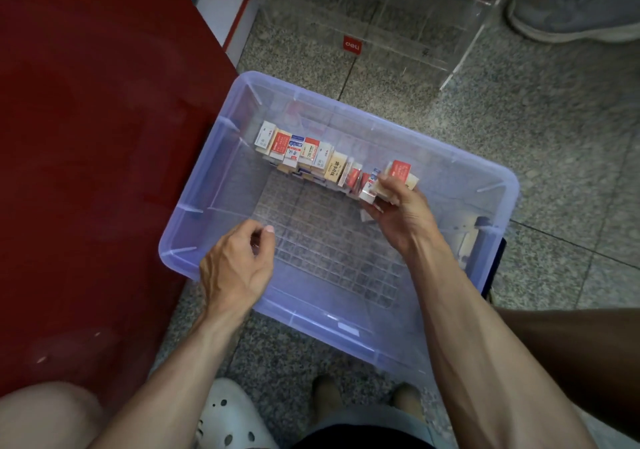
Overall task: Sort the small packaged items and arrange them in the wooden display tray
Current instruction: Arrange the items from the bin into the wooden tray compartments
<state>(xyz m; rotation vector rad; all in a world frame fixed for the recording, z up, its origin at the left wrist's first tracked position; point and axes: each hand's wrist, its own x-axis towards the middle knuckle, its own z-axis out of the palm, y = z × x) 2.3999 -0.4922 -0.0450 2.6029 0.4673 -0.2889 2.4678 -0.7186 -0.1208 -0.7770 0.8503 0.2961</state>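
Print on the small boxes [304, 152] is too blurred to read, and the lower layer of the row is mostly hidden under the top one. No wooden tray is visible; the boxes stand in a slanted row along the far wall inside a clear bluish plastic bin [194, 251] on the speckled floor [554, 119]. The right hand [398, 213] is at the right end of that row, fingers curled around a few boxes, a red-topped one [401, 171] uppermost. The left hand [239, 261] hovers over the bin's near left corner, fingers loosely curled, holding nothing. Most of the bin's ribbed bottom is bare. A red cabinet [86, 136] presses against the bin's left rim; a clear acrylic case [381, 15] sits beyond, cut off at top.
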